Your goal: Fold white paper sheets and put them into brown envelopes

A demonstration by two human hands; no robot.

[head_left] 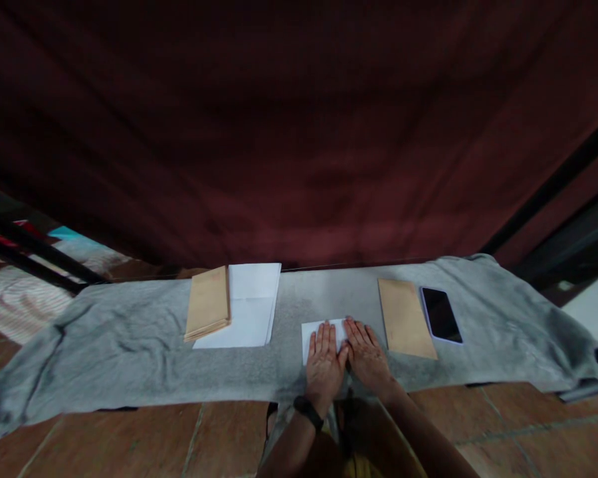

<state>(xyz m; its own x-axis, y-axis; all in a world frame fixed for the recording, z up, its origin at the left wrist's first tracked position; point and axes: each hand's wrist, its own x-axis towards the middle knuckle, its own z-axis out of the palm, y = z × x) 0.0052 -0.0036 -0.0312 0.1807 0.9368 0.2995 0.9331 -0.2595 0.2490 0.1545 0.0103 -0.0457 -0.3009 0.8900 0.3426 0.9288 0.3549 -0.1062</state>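
Note:
A small white sheet of paper (306, 330), apparently folded, lies on the grey cloth in front of me. My left hand (325, 362) rests flat on it with fingers stretched out, a dark band around the wrist. Beside it, my right hand (366, 352) presses down with straight fingers at the paper's right side, covering that edge. The two thumbs meet near the middle. To the right of my hands lies a single brown envelope (406, 318). On the left, a stack of brown envelopes (208, 302) overlaps a pile of white paper sheets (253, 302).
A phone with a dark screen (442, 315) lies right of the single envelope. The grey cloth (129, 345) covers a long, narrow surface. Behind it hangs a dark red curtain (299, 166). Dark bars (553, 179) stand at the right, and tiled floor (144, 438) shows in front.

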